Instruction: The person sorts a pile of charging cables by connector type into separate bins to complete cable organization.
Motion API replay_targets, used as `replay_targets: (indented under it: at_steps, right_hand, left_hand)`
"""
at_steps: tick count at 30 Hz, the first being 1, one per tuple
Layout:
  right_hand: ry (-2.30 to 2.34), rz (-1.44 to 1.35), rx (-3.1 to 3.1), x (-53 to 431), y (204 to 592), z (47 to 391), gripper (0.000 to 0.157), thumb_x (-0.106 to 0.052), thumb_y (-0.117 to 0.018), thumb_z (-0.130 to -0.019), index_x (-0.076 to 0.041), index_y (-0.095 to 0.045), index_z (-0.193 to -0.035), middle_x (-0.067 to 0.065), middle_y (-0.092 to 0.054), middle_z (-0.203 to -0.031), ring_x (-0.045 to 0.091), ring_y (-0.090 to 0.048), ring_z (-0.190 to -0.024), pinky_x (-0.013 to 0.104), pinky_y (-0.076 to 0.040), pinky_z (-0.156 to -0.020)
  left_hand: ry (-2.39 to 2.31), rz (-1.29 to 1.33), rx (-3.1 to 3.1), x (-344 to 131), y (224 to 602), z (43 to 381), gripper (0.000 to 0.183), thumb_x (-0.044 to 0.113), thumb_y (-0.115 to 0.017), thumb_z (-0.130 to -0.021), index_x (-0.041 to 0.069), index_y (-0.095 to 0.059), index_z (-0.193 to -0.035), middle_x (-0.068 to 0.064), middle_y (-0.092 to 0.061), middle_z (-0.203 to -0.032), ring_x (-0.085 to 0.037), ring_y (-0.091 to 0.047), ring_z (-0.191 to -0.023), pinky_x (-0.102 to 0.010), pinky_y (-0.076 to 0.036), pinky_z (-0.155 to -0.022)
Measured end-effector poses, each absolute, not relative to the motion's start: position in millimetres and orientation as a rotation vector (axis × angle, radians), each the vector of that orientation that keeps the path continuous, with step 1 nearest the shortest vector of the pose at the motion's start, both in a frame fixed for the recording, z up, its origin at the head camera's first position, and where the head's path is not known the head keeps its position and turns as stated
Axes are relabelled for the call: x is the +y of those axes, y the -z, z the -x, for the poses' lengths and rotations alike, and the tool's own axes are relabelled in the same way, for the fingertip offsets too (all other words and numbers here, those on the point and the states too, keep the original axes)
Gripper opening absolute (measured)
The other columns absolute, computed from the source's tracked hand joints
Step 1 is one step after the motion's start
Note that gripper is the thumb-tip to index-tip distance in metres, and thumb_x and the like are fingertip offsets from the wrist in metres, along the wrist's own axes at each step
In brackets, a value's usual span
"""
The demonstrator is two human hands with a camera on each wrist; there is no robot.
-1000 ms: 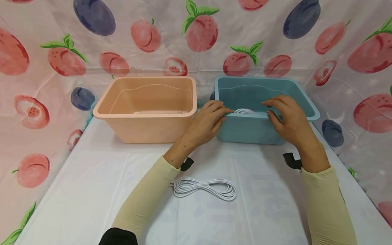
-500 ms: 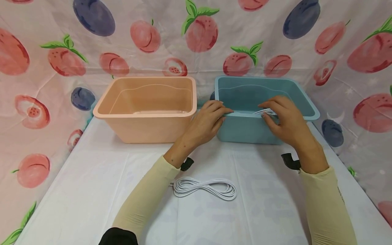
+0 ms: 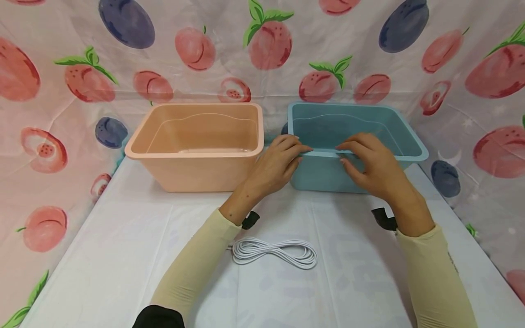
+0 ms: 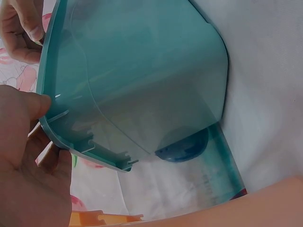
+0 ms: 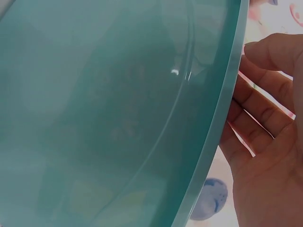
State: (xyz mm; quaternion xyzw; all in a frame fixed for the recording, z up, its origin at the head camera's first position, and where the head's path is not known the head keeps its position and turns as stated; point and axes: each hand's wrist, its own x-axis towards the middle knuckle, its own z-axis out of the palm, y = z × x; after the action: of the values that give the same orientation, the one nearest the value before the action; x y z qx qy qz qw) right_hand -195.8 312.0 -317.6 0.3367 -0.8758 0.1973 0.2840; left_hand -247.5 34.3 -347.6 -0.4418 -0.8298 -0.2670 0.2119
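A blue plastic bin stands on the right of the table. My left hand grips the front left part of its rim, with the thumb tip on the rim's edge in the left wrist view. Further right, my right hand is at the front rim, fingers reaching over it and thumb in front. In the right wrist view the right hand's fingers are spread and loosely bent, with nothing seen between them. A bundled white cable lies on the table nearer to me. The bin's floor is hidden behind its front wall.
A peach-coloured bin stands left of the blue one, close to my left hand. White cloth covers the table. A fruit-print curtain hangs right behind both bins and along the sides.
My right hand has shifted left along the blue bin's rim and a little lower. The white cable seen at that rim and by its fingers is out of sight. My left hand stays put.
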Motion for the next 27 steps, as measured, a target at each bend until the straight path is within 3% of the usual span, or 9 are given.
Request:
replay_targets:
  at_steps: [27]
  right_hand:
    - [-0.45,-1.083,-2.339,276,319,179,0.033,-0.001,-0.083,-0.087,-0.003,-0.072,-0.118,0.013,-0.065,-0.119,0.032,-0.059,-0.114,0.047,-0.052,-0.098]
  left_hand:
    - [0.716,1.225,-2.307,33,347,244,0.028,0.012,-0.057,-0.11,0.014,-0.072,-0.134,-0.004,-0.067,-0.132,-0.025,-0.051,-0.138,-0.032,-0.033,-0.123]
